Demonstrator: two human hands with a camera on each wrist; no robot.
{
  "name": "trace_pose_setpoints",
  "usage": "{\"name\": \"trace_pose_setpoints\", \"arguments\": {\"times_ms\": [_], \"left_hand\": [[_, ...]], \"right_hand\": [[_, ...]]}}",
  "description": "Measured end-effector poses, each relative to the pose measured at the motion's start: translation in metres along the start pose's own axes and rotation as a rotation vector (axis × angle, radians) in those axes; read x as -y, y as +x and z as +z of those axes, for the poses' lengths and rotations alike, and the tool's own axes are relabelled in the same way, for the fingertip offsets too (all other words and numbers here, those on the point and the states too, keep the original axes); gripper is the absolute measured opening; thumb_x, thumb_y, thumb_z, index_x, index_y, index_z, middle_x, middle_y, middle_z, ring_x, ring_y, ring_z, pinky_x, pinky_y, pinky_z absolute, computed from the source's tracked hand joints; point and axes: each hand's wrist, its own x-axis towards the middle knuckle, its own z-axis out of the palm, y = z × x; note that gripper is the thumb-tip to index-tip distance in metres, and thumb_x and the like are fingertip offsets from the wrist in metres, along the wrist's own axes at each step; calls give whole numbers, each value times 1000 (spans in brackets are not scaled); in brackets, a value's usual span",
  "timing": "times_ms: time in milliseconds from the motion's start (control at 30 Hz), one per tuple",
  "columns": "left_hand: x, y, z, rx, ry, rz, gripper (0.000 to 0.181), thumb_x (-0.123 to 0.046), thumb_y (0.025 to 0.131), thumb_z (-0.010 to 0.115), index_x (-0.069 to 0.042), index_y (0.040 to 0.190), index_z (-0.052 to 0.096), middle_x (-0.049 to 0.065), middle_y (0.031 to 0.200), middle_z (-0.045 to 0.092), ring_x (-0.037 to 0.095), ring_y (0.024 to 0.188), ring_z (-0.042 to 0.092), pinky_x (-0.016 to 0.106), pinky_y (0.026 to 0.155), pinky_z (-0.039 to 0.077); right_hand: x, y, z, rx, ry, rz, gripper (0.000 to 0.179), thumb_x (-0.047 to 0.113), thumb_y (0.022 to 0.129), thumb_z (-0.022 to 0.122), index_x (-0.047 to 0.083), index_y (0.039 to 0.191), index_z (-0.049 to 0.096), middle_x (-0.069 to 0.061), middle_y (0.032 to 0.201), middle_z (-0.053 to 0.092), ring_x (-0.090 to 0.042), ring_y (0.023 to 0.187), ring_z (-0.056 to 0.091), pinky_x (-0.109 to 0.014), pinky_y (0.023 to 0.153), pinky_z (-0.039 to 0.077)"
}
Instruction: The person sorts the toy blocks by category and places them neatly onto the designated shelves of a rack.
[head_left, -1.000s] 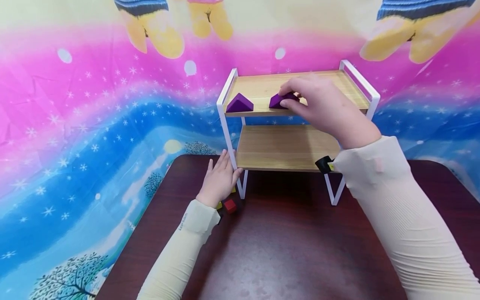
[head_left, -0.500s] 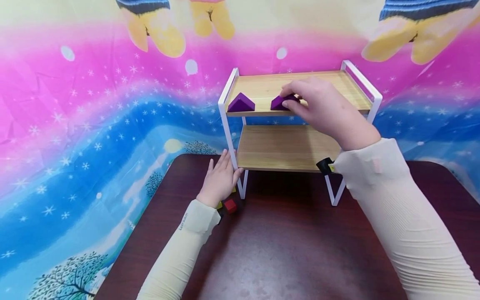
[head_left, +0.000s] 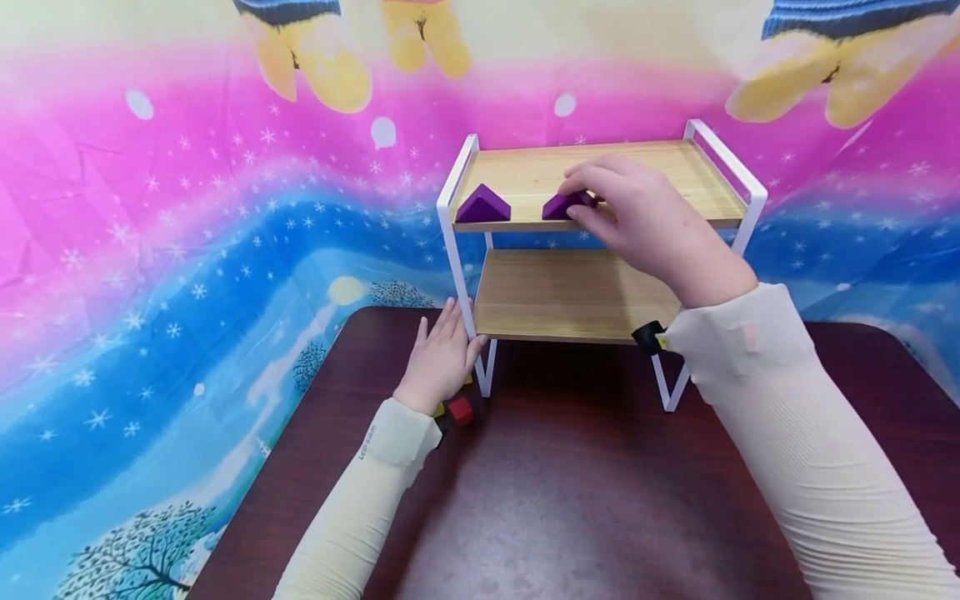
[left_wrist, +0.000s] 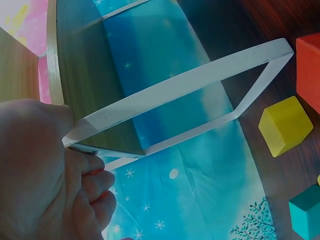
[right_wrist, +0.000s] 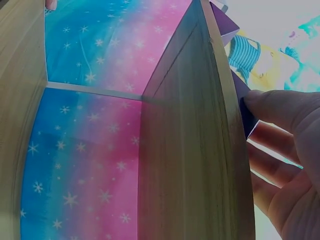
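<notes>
My right hand (head_left: 654,225) pinches a purple triangular block (head_left: 561,206) between thumb and fingers, and the block sits at the front edge of the shelf's upper board. To its left on the same board stands another purple triangular block (head_left: 483,205). Part of the pinched block (right_wrist: 244,106) shows beside the thumb in the right wrist view. My left hand (head_left: 438,358) rests against the left white leg of the two-tier shelf (head_left: 570,292), fingers straight and pointing away, thumb at the front of the leg. In the left wrist view the palm lies by the white frame (left_wrist: 185,92).
On the dark table (head_left: 570,492), near my left wrist, lie a red block (head_left: 461,412), a yellow block (left_wrist: 286,126) and a teal block (left_wrist: 306,212). A patterned cloth (head_left: 225,225) hangs behind. White side rails (head_left: 723,162) rise at the ends of the upper board.
The right wrist has lowered very slightly while the fingers stay on the block. The left hand and the other purple block keep their places; the head view has shifted a little.
</notes>
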Motion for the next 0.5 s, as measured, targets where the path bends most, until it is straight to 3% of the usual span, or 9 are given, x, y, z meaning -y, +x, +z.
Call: {"name": "trace_pose_setpoints", "arguments": {"times_ms": [500], "left_hand": [[-1,1,-1,17,-14,-13,64,-51,99,25,-18,152,11,2,156,11,13,142,-1,50,112,2]], "right_hand": [[-4,-4,2,-46,13,-43,24,5,87,64,5,111,64,-9,113,57,-22,104,54,-40,87,49]]}}
